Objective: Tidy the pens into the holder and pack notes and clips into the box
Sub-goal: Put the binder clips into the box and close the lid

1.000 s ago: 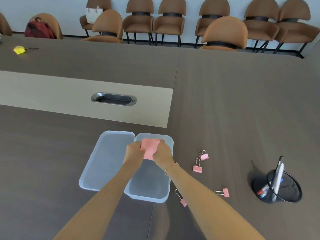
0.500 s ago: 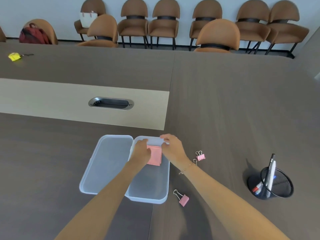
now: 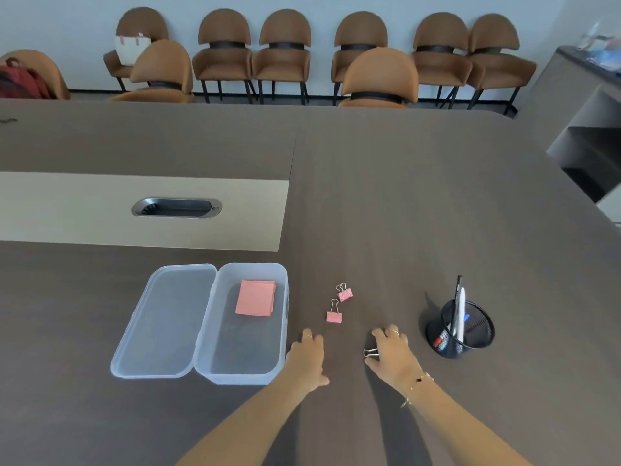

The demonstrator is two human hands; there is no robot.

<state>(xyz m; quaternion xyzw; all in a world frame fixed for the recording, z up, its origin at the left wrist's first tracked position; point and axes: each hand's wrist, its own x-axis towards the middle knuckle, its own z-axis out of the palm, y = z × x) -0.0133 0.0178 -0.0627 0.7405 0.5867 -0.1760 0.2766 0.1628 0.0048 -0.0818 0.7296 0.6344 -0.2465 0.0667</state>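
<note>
Right hand (image 3: 391, 353) grip closing over a binder clip (image 3: 370, 353), clip body hidden, left hand (image 3: 307, 358) flat and empty on table (image 3: 403, 203), pink notes (image 3: 255, 298) in box (image 3: 247, 376).

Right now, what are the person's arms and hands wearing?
Both arms are bare, with no sleeves showing. The right hand has a thin ring on one finger, and its wrist carries a fine gold-coloured chain bracelet with a small dark charm. The left hand wears a thin ring too. No gloves and no watch show.
</note>
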